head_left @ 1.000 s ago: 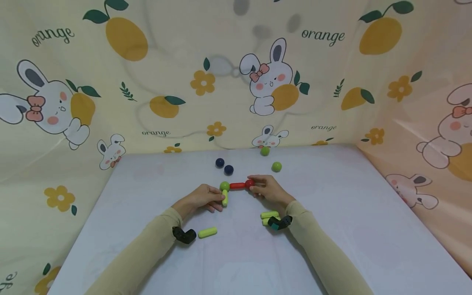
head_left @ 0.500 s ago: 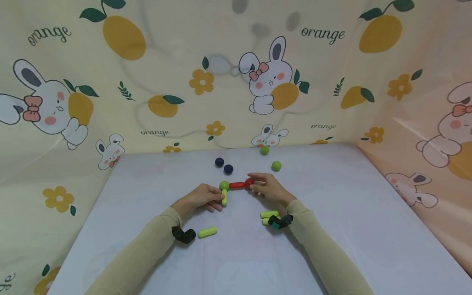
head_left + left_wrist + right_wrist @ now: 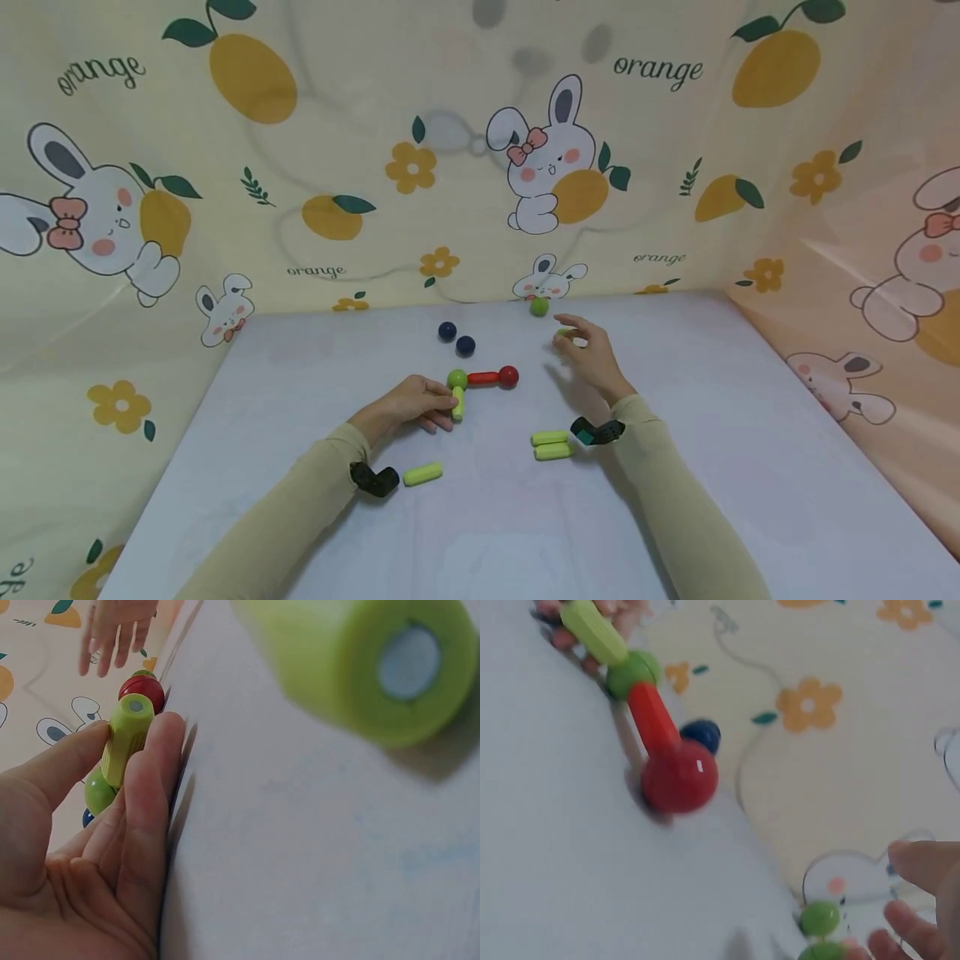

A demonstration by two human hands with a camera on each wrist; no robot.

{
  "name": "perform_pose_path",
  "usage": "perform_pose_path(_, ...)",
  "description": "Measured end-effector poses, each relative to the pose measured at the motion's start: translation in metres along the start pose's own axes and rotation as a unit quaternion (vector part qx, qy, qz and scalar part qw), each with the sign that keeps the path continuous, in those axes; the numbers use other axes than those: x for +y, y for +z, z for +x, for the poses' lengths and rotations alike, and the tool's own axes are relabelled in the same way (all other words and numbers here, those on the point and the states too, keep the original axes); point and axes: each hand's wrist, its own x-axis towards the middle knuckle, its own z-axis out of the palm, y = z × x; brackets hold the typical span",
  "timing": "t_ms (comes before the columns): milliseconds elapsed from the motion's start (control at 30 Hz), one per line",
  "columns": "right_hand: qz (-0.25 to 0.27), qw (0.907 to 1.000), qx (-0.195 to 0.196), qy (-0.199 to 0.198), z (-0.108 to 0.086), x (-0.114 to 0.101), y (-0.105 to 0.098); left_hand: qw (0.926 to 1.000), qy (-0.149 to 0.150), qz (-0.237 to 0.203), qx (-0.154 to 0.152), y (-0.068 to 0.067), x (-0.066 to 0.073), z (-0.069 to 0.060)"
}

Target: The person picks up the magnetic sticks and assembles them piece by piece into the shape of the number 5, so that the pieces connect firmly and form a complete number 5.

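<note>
In the head view, my left hand (image 3: pixel 407 400) pinches a yellow-green rod (image 3: pixel 457 405) between thumb and fingers. The rod joins a green ball (image 3: pixel 457 378), from which a red rod (image 3: pixel 482 378) runs right to a red ball (image 3: pixel 508 377). This joined piece lies low at the table surface. My right hand (image 3: pixel 595 357) hovers at the back right, fingers spread around a loose green ball (image 3: pixel 566 334), mostly hidden behind them. The right wrist view shows a fingertip overlapping that ball (image 3: pixel 823 951); whether it touches cannot be told.
Another green ball (image 3: pixel 539 307) lies by the back edge. Two dark blue balls (image 3: pixel 447 332) sit behind the joined piece. Two yellow-green rods (image 3: pixel 552 452) lie near my right wrist, and one more rod (image 3: pixel 423 474) beside my left wrist. A printed cloth (image 3: pixel 360 150) hangs behind.
My right hand has let go of the red ball and moved back and right to the loose green ball. The left hand keeps its hold on the yellow-green rod.
</note>
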Motion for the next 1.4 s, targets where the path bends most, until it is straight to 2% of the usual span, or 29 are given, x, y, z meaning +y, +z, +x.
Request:
perform_pose_path(67,-0.002,1.0000,0.008,-0.003,0.002,0.007,-0.005,1.0000,-0.001,0.001,0.001,0.001,0.000,-0.001)
perform_pose_path(133,-0.013,0.9999,0.000,-0.002,0.002,0.014,-0.008,1.0000,-0.003,0.001,0.000,0.001,0.000,-0.002)
perform_pose_path(233,-0.040,0.9985,-0.033,0.016,0.001,0.021,-0.011,1.0000,-0.005,0.003,-0.002,0.003,0.000,-0.003)
perform_pose_path(333,-0.081,0.9931,-0.072,0.045,0.000,0.025,-0.011,1.0000,-0.006,0.003,-0.002,0.003,0.000,-0.003)
perform_pose_path(400,-0.098,0.9898,-0.084,0.060,-0.001,0.026,-0.010,1.0000,-0.006,0.002,-0.001,0.004,0.000,-0.003)
perform_pose_path(633,-0.121,0.9890,-0.060,0.059,-0.002,0.024,-0.006,1.0000,-0.002,0.005,-0.002,0.003,0.001,-0.004)
perform_pose_path(800,-0.099,0.9915,-0.053,0.065,-0.001,0.022,-0.008,1.0000,0.000,0.006,-0.004,0.002,0.001,-0.002)
perform_pose_path(1000,-0.033,0.9970,-0.055,0.044,0.003,0.013,-0.010,1.0000,-0.001,0.003,-0.002,0.001,0.002,0.000)
perform_pose_path(1133,-0.011,0.9967,-0.071,0.039,0.002,0.000,-0.007,1.0000,-0.002,0.001,-0.002,0.001,0.002,0.001)
perform_pose_path(1400,-0.002,0.9918,-0.127,-0.007,-0.006,-0.024,0.007,1.0000,-0.001,-0.006,-0.003,0.000,-0.001,-0.001)
